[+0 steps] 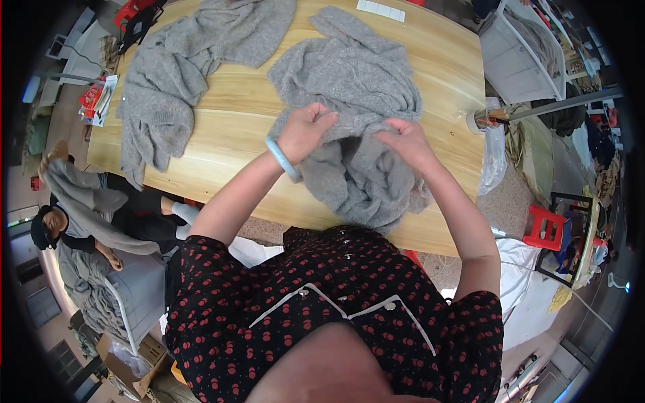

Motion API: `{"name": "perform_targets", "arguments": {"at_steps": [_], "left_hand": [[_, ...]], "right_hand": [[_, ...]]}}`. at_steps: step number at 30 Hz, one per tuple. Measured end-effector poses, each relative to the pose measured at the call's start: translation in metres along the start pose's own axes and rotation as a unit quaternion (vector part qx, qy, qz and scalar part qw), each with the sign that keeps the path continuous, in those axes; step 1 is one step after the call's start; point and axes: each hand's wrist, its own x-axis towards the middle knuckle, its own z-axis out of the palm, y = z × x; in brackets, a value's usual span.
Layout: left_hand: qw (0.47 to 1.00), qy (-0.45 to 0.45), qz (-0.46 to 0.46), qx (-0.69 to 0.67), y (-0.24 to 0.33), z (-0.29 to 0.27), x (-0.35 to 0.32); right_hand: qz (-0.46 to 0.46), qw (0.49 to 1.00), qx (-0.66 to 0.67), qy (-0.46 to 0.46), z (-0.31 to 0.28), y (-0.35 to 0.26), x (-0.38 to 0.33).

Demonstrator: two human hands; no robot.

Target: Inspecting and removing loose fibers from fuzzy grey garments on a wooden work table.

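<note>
A fuzzy grey knit sweater (346,77) lies bunched on the wooden table (235,111) in front of me. A sleeve-like part stretches toward the far side, and the near folds hang close to the table's front edge. With thumb and fingers, my left hand (306,136) pinches the knit near the middle of the heap. A pale blue bangle circles that wrist. Level with it, my right hand (406,143) grips another part of the same fabric, so a short stretch of knit runs between the two hands. Some of the fingertips are hidden by the cloth.
More grey knitwear (164,87) is spread on the table's left. A white strip of paper (381,10) lies at the far edge. A cup of tools (478,121) is at the right edge. Another person (101,215) handles grey knitwear at left. A red stool (544,227) stands right.
</note>
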Motion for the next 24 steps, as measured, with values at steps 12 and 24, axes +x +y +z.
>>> {"name": "perform_targets", "arguments": {"at_steps": [12,24], "left_hand": [[0.913,-0.113,-0.178,-0.349,-0.008,0.02,-0.031],[0.965,-0.052,-0.228,-0.118,-0.076,-0.005,-0.052]], "right_hand": [[-0.307,0.852,-0.253,0.339,0.009,-0.008,0.015],[-0.071,0.989,-0.006,0.127,0.0,0.058,0.004]]}}
